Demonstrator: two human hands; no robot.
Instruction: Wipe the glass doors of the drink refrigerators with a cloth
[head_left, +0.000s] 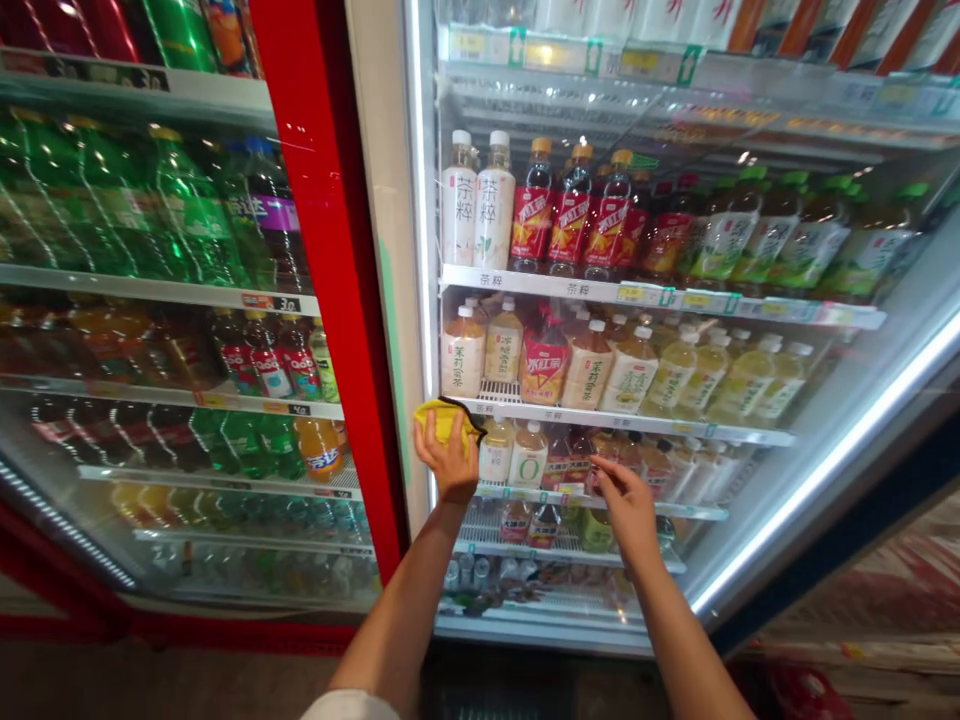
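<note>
My left hand is closed on a yellow cloth with a black edge. It holds the cloth flat at the left edge of the lit drinks fridge, where the pale frame meets the front. My right hand is raised before the lower shelves, fingers bent and tips drawn together. Whatever is between those tips, if anything, is too small to make out. Behind it stand red-labelled bottles. A white-labelled bottle with a green ring is between the two hands, further back.
Red-labelled tea bottles and green-capped bottles line an upper shelf. Pale tea bottles fill the shelf below. To the left, a red post borders another fridge with green soda bottles. A light strip runs along the right side.
</note>
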